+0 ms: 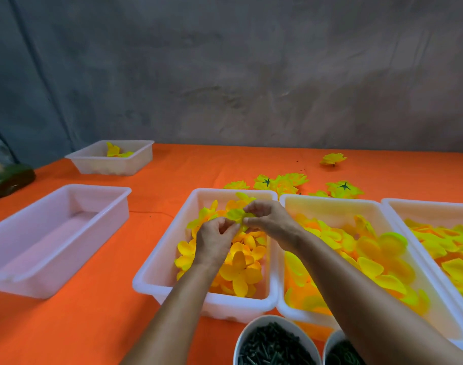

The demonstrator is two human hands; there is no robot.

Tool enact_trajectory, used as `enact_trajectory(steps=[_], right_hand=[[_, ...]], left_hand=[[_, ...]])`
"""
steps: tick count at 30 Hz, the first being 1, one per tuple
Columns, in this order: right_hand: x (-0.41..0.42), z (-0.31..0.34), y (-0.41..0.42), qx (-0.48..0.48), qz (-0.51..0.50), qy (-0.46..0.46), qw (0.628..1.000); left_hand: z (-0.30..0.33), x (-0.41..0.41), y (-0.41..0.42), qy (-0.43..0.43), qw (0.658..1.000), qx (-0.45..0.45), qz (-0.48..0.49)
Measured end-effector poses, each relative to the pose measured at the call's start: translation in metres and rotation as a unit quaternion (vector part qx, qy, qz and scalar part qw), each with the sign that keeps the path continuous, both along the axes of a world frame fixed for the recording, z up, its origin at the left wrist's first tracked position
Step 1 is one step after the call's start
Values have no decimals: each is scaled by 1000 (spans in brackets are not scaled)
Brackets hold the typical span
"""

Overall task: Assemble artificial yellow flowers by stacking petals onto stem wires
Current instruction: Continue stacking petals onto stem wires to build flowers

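Yellow-green fabric, a single petal layer (237, 215), is pinched between the fingertips of the left hand (216, 239) and the right hand (271, 223), both clamped on it just above the middle tray (156, 262) of loose petals. No stem wire can be made out, so a missed centre hole is judged likely; a loosened pinch would drop the layer back among the others. An orange cloth covers the bench (93, 325), where an empty tray (53, 233) sits to the left and finished flowers (285, 183) lie far behind. A grey wall (251, 75) closes off the room.
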State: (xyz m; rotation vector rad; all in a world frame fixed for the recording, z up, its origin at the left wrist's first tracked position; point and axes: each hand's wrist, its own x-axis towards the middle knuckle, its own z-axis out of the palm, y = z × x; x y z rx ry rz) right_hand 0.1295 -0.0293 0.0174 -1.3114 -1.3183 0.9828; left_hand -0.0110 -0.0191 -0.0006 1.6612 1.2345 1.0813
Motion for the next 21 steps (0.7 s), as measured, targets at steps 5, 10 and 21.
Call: enact_trajectory(steps=[5,10,21], right_hand=[[-9,-5,4,9,-69,-117,991],[-18,-9,8,10,-92,-245,965],[-22,-1,11,-29,-87,-272,958]], left_hand=[[-4,1,3,78,995,28,54],[-8,1,10,114,989,-2,91],[-11,-3,15,35,990,-16,139]])
